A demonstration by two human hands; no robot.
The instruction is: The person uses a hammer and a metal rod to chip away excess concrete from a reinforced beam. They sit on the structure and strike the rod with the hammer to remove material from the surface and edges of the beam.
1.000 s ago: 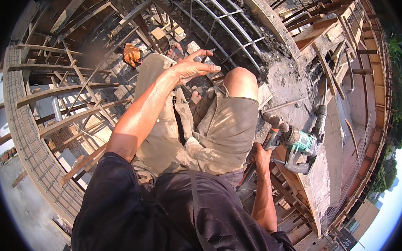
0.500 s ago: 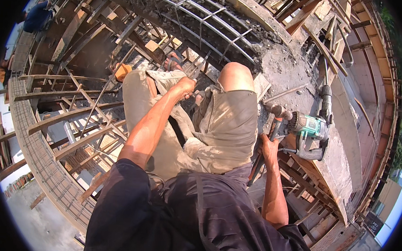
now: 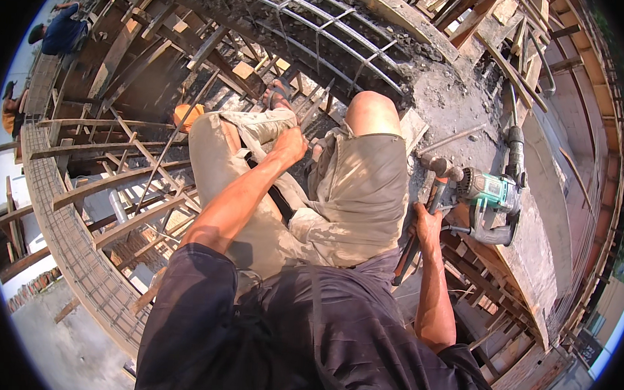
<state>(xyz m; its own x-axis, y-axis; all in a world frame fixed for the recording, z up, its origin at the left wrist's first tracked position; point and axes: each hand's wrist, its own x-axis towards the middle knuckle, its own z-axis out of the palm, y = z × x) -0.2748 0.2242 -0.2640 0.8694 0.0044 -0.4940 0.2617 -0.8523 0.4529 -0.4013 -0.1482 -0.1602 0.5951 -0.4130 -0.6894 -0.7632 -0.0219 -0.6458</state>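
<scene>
My right hand is wrapped round the handle of a hammer, whose metal head points away from me beside my right knee. Close to the hammer's right lies a green and grey rotary hammer drill on rough concrete, its long bit pointing away. My left hand is closed in a fist between my knees, over the trouser leg. What it grips, if anything, is hidden by the fingers. My sandalled foot rests below, beyond that hand.
A rebar cage runs along a trench ahead. To the left, wooden beams cross over open gaps, bordered by a curved form with steel mesh. A loose rod lies on the concrete. Two other people are at the far left.
The view has shifted slightly, so the scene sits a little further right and the people at the far left show more. Both hands keep nearly the same places and the same grips.
</scene>
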